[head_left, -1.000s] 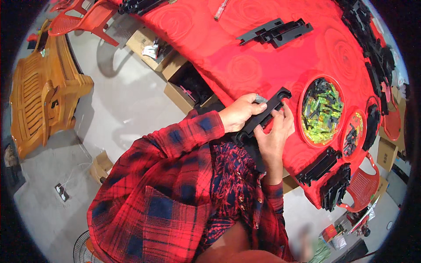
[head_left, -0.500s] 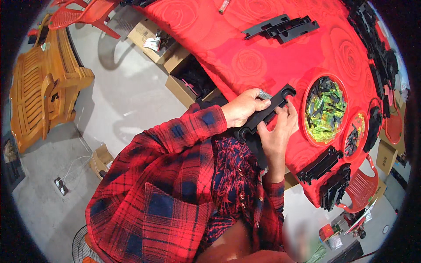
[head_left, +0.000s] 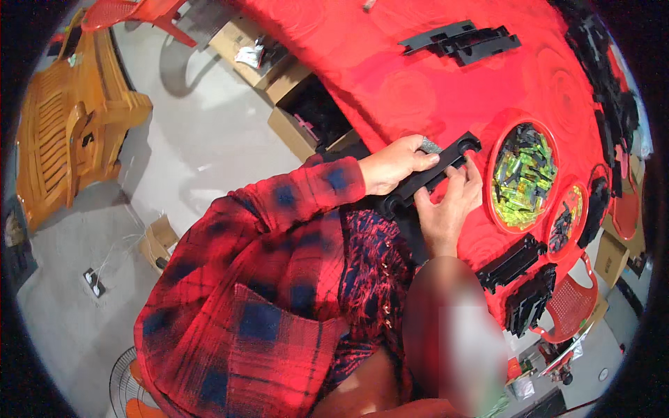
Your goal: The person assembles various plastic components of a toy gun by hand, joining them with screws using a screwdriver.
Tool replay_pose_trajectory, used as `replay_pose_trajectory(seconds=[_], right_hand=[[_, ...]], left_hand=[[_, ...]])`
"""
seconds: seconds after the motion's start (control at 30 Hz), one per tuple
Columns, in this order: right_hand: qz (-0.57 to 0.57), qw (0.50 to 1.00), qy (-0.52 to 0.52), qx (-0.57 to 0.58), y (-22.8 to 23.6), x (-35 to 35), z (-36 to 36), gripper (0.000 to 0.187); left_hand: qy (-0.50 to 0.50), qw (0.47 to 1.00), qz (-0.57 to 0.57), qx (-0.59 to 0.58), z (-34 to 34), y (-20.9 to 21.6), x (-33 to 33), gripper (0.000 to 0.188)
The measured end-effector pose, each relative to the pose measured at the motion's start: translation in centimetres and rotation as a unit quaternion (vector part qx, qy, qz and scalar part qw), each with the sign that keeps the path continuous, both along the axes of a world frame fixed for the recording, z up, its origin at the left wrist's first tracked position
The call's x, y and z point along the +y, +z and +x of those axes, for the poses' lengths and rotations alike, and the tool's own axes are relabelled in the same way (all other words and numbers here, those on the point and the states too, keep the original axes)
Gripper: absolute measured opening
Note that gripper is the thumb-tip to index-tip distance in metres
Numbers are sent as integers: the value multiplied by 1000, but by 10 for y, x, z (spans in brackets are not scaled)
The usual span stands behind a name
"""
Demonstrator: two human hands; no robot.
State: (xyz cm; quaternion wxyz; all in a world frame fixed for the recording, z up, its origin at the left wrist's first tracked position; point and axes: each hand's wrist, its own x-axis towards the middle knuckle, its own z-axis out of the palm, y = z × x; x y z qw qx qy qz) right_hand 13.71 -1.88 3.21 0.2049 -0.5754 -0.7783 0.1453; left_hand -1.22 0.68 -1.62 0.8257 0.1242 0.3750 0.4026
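Observation:
A long black plastic part with hooked, rounded ends lies slantwise between my two hands, at the near edge of the red-covered table. My left hand grips it from the left, thumb laid along its upper side. A grey speckled piece shows by the left fingers; what it is I cannot make out. On the opposite long side is my right hand, its thumb and bent fingers pressed against the part. A blurred patch covers the right forearm.
Right of my hands stand a red basket of yellow-green and black small pieces and a smaller red basket. Stacked black parts lie at the table's right edge, more black parts farther back. Cardboard boxes stand left of the table.
The whole view has shifted slightly, so the table things sit a little farther right. Both hands keep hold of the black part, with little change in grip.

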Motion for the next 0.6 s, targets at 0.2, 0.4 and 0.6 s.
replay_pose_trajectory(seconds=[0.2,0.4,0.6], right_hand=[[-5,1000,6,-4,3,-2,-5,61],[-39,998,49,-27,18,-3,-12,59],[28,989,-2,144,13,-4,2,33]], left_hand=[[28,999,15,-5,-2,-3,-6,17],[-20,991,79,106,-27,10,-16,19],[86,991,29,103,-121,44,-49,30]])
